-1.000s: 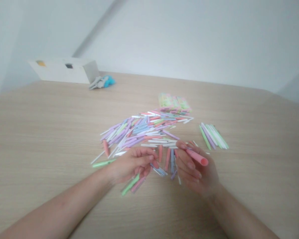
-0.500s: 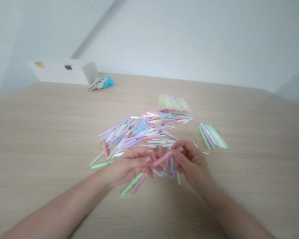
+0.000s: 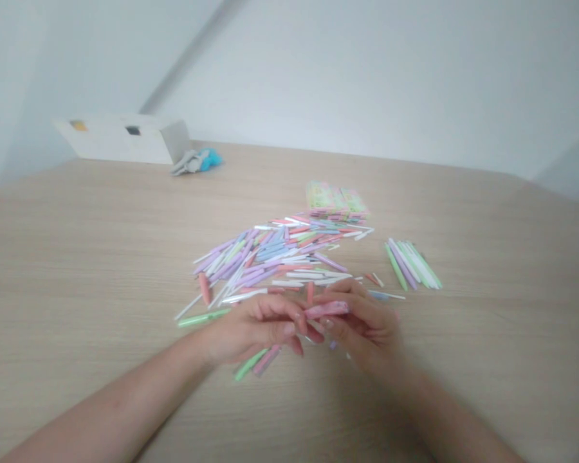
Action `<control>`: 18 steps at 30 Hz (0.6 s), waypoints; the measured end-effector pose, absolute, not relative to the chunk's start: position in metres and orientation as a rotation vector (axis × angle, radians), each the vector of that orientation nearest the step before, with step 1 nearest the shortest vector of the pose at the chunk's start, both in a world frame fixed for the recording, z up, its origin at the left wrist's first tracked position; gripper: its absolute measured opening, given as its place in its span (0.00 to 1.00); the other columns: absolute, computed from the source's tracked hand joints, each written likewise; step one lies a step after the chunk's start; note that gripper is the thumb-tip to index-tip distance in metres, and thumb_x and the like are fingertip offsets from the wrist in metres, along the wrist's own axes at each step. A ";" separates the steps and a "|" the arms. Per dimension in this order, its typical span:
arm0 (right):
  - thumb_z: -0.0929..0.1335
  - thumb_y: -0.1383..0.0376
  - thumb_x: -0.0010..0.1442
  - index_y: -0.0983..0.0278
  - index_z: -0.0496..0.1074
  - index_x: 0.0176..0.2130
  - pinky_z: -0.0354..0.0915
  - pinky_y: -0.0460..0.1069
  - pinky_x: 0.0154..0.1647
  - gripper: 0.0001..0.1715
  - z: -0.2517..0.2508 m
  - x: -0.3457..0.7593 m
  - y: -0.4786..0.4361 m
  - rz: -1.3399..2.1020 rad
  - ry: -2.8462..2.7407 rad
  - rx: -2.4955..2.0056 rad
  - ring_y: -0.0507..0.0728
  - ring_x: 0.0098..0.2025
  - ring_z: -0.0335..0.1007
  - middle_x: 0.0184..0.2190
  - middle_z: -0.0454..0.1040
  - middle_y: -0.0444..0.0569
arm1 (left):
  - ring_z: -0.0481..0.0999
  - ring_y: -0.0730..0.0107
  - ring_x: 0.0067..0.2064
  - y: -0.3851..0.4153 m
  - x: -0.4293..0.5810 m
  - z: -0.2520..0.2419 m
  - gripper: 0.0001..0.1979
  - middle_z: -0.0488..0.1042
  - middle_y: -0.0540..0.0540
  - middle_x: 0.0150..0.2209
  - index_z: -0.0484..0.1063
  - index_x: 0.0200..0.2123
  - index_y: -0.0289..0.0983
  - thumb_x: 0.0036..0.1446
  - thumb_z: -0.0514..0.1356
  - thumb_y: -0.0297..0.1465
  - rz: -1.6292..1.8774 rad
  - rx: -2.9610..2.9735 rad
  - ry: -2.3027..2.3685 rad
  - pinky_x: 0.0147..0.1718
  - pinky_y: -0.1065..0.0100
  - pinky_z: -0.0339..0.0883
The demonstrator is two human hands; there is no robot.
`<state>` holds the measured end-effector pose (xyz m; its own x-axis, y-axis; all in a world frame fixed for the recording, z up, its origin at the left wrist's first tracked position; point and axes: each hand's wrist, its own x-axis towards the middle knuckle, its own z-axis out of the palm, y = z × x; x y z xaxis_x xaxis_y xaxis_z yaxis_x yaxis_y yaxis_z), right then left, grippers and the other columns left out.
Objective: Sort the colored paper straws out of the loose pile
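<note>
A pink pen-like tube [image 3: 329,310] lies nearly level between my hands above the table. My left hand [image 3: 258,326] pinches around its left end with thumb and fingers. My right hand [image 3: 364,321] has its thumb and fingers closed about the other end; its inner fingers are partly hidden. Just beyond them spreads a loose pile of purple, white, blue, red and green slim tubes and sticks [image 3: 265,254]. Under my left hand lie a green tube [image 3: 251,364] and a second pink tube [image 3: 267,360], both partly covered.
To the right, several green, purple and white tubes [image 3: 412,265] lie side by side in a row. Behind the pile sits a stack of green-and-pink printed packs [image 3: 336,200]. A white box [image 3: 120,141] and grey-and-blue gloves or cloth [image 3: 197,161] are at the back left.
My right hand has shifted slightly downward and turned, and its fingers now wrap more of the pink tube. The tube has tilted closer to level. My left hand has stayed almost in place.
</note>
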<state>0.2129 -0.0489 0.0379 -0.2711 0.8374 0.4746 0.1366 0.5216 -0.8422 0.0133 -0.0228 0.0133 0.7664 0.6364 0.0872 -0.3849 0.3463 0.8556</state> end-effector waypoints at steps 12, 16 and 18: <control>0.71 0.63 0.54 0.58 0.75 0.34 0.64 0.44 0.21 0.04 0.044 0.215 -0.047 1.200 -1.108 -0.806 0.49 0.23 0.67 0.32 0.77 0.45 | 0.74 0.68 0.40 -0.018 0.013 0.018 0.06 0.69 0.37 0.52 0.76 0.35 0.32 0.57 0.60 0.27 0.743 0.979 0.399 0.36 0.70 0.69; 0.73 0.59 0.49 0.57 0.74 0.34 0.66 0.42 0.22 0.10 0.050 0.219 -0.042 1.392 -0.797 -0.760 0.49 0.27 0.69 0.32 0.77 0.43 | 0.73 0.66 0.41 -0.017 0.012 0.017 0.06 0.71 0.36 0.49 0.75 0.35 0.31 0.55 0.61 0.28 0.740 0.991 0.454 0.34 0.71 0.68; 0.73 0.59 0.49 0.57 0.74 0.35 0.66 0.42 0.20 0.11 0.053 0.221 -0.042 1.462 -0.722 -0.744 0.49 0.25 0.68 0.32 0.77 0.44 | 0.73 0.66 0.40 -0.018 0.012 0.016 0.06 0.71 0.36 0.48 0.75 0.34 0.31 0.55 0.62 0.28 0.728 1.001 0.472 0.33 0.71 0.68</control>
<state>0.2208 -0.0417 0.0527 -0.0098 0.9998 -0.0199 -0.5918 -0.0218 -0.8058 0.0122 -0.0176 0.0157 0.6757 0.7365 -0.0317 -0.3290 0.3397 0.8811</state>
